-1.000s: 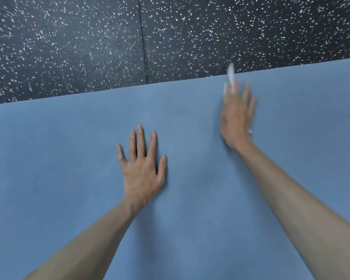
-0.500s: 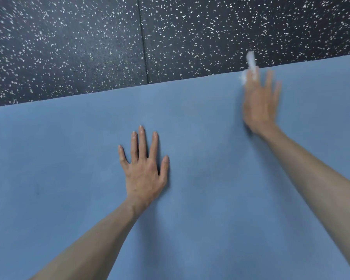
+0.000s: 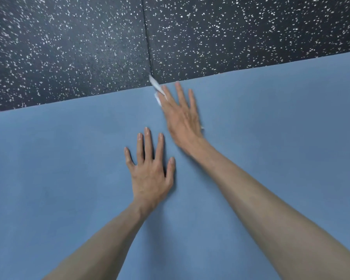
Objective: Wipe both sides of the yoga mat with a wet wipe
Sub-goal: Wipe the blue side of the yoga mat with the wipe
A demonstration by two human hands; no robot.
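A blue yoga mat (image 3: pixel 271 128) lies flat and fills the lower two thirds of the view. My left hand (image 3: pixel 150 170) rests palm down on it with fingers straight and spread. My right hand (image 3: pixel 182 116) lies flat just beyond it near the mat's far edge, fingers straight, pressing a white wet wipe (image 3: pixel 157 88) onto the mat. Most of the wipe is hidden under the palm; one end sticks out past the fingertips over the mat's edge. The right hand is blurred.
Beyond the mat's far edge lies black rubber floor (image 3: pixel 69 47) speckled white, with a seam (image 3: pixel 148 37) running away from me.
My right hand with the wipe swept first right, then back left along the mat's far edge, ending close to my left hand. The left hand stayed put.
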